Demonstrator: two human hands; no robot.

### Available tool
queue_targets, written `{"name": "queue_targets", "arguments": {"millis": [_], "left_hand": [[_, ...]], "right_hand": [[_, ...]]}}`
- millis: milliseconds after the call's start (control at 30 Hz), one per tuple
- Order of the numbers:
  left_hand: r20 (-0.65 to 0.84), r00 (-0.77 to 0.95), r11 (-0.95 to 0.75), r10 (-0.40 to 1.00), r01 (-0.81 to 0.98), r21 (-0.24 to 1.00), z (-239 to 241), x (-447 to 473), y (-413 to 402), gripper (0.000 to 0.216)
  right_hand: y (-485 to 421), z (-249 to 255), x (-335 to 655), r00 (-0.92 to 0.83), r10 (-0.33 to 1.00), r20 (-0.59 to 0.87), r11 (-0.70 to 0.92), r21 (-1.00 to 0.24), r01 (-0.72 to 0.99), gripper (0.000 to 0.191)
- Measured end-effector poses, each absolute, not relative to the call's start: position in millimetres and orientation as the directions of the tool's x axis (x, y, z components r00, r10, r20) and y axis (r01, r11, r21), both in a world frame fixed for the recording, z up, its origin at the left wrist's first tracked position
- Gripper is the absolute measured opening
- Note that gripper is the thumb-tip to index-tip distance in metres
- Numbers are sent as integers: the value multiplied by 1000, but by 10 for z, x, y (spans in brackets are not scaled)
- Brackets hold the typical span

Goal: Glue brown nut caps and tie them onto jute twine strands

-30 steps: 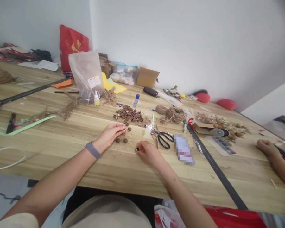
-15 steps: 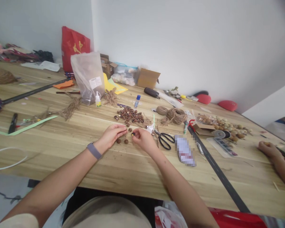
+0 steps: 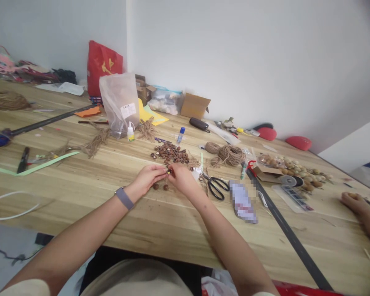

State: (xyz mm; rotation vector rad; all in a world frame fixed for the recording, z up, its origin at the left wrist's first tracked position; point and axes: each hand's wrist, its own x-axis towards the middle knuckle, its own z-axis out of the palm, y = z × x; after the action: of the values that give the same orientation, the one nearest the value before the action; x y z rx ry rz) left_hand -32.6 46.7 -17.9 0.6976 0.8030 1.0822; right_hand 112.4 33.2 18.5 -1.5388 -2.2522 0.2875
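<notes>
My left hand and my right hand meet fingertip to fingertip over the wooden table. Both are pinched on a small dark brown bead-like piece with a yellow speck on it. Two loose brown beads lie on the table just below my left fingers. A pile of brown beads sits just behind the hands. A grey band is on my left wrist.
Black scissors, a small white glue bottle and a twine ball lie right of the hands. A plastic bag, a red bag and a cardboard box stand behind. Another person's hand rests at the far right.
My right hand has moved from the table front left and up, carrying a small piece to my left hand's fingertips. The left hand has barely moved.
</notes>
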Motion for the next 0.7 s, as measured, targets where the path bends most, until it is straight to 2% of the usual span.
{"name": "queue_targets", "arguments": {"millis": [367, 700], "left_hand": [[-187, 270, 300, 944, -476, 827, -234, -337, 490, 12], [-174, 237, 269, 956, -471, 840, -233, -344, 465, 18]], "right_hand": [[330, 233, 1128, -384, 900, 205, 435, -394, 810, 21], [354, 80, 1170, -330, 906, 264, 421, -515, 747, 21]]}}
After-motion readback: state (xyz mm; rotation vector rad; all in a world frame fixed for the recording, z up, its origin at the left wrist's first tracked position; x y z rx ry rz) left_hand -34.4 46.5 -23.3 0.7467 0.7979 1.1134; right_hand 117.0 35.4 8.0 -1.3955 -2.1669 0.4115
